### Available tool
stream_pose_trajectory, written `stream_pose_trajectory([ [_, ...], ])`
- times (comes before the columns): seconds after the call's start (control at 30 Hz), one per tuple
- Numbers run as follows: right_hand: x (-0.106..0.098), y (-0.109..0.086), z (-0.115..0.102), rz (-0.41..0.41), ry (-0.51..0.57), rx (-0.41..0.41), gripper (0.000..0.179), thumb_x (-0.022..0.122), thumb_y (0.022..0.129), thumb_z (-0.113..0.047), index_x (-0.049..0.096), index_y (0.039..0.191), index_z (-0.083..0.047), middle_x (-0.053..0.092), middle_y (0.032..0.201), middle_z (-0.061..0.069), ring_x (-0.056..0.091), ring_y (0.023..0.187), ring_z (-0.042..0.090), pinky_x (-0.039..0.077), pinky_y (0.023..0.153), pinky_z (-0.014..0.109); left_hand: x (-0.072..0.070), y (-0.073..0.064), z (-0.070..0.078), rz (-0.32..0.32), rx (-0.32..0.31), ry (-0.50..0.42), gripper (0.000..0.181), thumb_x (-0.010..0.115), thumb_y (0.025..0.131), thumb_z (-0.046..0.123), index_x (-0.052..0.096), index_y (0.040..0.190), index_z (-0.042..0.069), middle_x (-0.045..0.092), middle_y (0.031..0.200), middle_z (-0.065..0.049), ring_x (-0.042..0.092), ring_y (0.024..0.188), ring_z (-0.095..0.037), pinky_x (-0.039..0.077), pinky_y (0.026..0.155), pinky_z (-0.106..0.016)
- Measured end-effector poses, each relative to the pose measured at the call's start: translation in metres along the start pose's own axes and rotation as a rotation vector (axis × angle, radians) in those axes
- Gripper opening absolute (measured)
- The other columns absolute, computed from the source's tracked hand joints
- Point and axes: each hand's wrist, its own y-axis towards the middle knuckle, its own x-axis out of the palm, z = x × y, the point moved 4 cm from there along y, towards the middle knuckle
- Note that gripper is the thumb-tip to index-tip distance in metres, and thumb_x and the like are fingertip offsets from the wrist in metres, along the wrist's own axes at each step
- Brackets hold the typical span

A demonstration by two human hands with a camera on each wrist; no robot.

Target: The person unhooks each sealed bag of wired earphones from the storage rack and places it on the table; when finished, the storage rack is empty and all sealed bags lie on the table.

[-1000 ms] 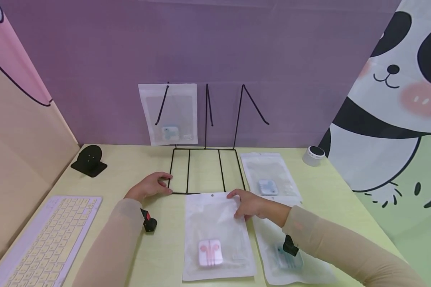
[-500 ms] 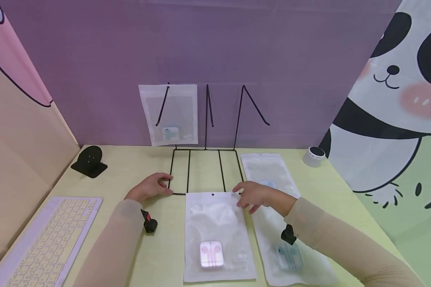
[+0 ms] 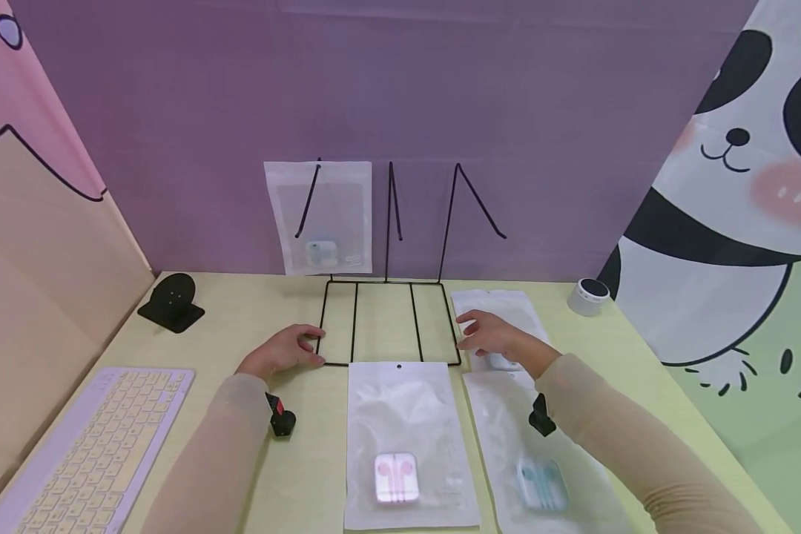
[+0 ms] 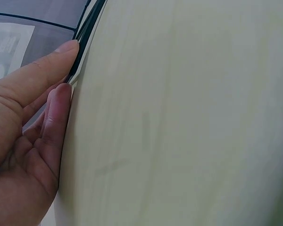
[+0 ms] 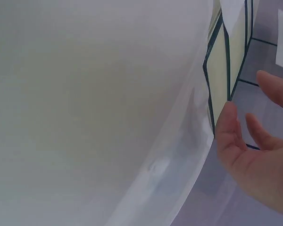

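Observation:
A black wire display rack [image 3: 418, 322] with three upright prongs stands in the middle of the table. At its left front corner, the thumb and fingers of my left hand [image 3: 285, 351] hold the wire; the left wrist view shows the digits against it. My right hand [image 3: 497, 340] hovers by the rack's right side, fingers spread and holding nothing, above a white zip bag [image 3: 500, 302]. In front of the rack lies a white zip bag [image 3: 407, 415] with a pink earphone case [image 3: 396, 478] inside. Another bag [image 3: 305, 200] hangs on the left prong.
A bag with a blue earphone case [image 3: 542, 484] lies at the front right, touching the bag behind it. At left are a lilac keyboard [image 3: 113, 445] and a black round stand [image 3: 172, 302]. A small white jar [image 3: 588, 297] sits at back right.
My right hand has let go of the pink earphone bag's top right corner and moved up and right to the rack's right side. The bag stays flat; my left hand stays put.

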Motion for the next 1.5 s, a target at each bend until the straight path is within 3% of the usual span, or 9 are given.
stream_pose_trajectory([
  [0.2, -0.004, 0.01, 0.007, 0.023, -0.012, -0.02, 0.065, 0.068, 0.089, -0.002, 0.035, 0.145, 0.003, 0.044, 0.13, 0.027, 0.056, 0.1, 0.032, 0.046, 0.089, 0.045, 0.0, 0.001, 0.003, 0.004, 0.012, -0.008, 0.057, 0.08, 0.082, 0.01, 0.056, 0.134, 0.005, 0.051, 0.129, -0.014, 0.051, 0.107, -0.027, 0.038, 0.094, -0.043],
  [0.47, -0.001, 0.02, 0.021, 0.016, -0.117, -0.029, 0.068, 0.076, 0.084, -0.005, 0.04, 0.141, 0.002, 0.052, 0.12, 0.02, 0.053, 0.107, 0.032, 0.043, 0.09, 0.043, 0.006, 0.002, 0.003, 0.0, 0.005, -0.032, 0.057, 0.08, 0.081, 0.008, 0.057, 0.133, 0.005, 0.051, 0.126, -0.013, 0.051, 0.105, -0.027, 0.039, 0.094, -0.042],
  [0.83, 0.001, 0.03, 0.027, -0.022, -0.094, -0.014, 0.069, 0.077, 0.078, 0.006, 0.042, 0.137, 0.004, 0.052, 0.1, 0.012, 0.052, 0.084, 0.019, 0.044, 0.075, 0.031, 0.007, 0.002, 0.005, 0.007, -0.005, -0.028, 0.057, 0.08, 0.082, 0.008, 0.057, 0.134, 0.006, 0.051, 0.128, -0.014, 0.051, 0.107, -0.027, 0.04, 0.094, -0.042],
  [1.0, 0.004, 0.03, 0.03, -0.046, 0.027, -0.005, 0.067, 0.07, 0.079, 0.017, 0.039, 0.137, 0.007, 0.049, 0.093, 0.011, 0.048, 0.079, 0.018, 0.047, 0.071, 0.029, 0.008, 0.001, 0.005, 0.0, -0.019, -0.023, 0.057, 0.079, 0.083, 0.011, 0.056, 0.135, 0.007, 0.052, 0.126, -0.012, 0.051, 0.107, -0.026, 0.038, 0.095, -0.042],
  [1.07, 0.006, 0.03, 0.031, -0.059, 0.152, 0.016, 0.064, 0.064, 0.082, 0.02, 0.037, 0.138, 0.008, 0.046, 0.093, 0.011, 0.046, 0.077, 0.018, 0.048, 0.071, 0.031, 0.007, 0.001, 0.005, -0.014, -0.012, -0.031, 0.057, 0.078, 0.084, 0.012, 0.055, 0.135, 0.005, 0.054, 0.123, -0.014, 0.053, 0.104, -0.025, 0.04, 0.093, -0.041],
  [1.23, 0.008, 0.034, 0.03, -0.067, 0.195, -0.01, 0.064, 0.062, 0.082, 0.024, 0.036, 0.138, 0.009, 0.045, 0.094, 0.012, 0.045, 0.078, 0.019, 0.049, 0.07, 0.03, -0.003, 0.003, 0.01, -0.037, 0.009, -0.185, 0.056, 0.071, 0.09, 0.008, 0.046, 0.14, -0.001, 0.048, 0.129, -0.022, 0.059, 0.101, -0.026, 0.047, 0.09, -0.038],
  [1.33, 0.009, 0.034, 0.029, -0.063, 0.183, -0.021, 0.065, 0.062, 0.081, 0.025, 0.036, 0.138, 0.01, 0.045, 0.094, 0.012, 0.045, 0.079, 0.018, 0.049, 0.069, 0.029, -0.018, 0.007, 0.017, 0.04, 0.031, -0.256, 0.06, 0.067, 0.093, 0.007, 0.038, 0.146, 0.001, 0.044, 0.134, -0.025, 0.06, 0.105, -0.032, 0.048, 0.09, -0.04],
  [1.5, 0.013, 0.034, 0.027, -0.069, 0.218, -0.014, 0.064, 0.06, 0.082, 0.026, 0.036, 0.138, 0.01, 0.044, 0.095, 0.011, 0.044, 0.079, 0.018, 0.049, 0.069, 0.029, -0.059, 0.008, 0.044, 0.29, 0.157, -0.286, 0.067, 0.066, 0.095, 0.01, 0.031, 0.152, 0.008, 0.04, 0.141, -0.021, 0.05, 0.121, -0.034, 0.042, 0.098, -0.047],
])
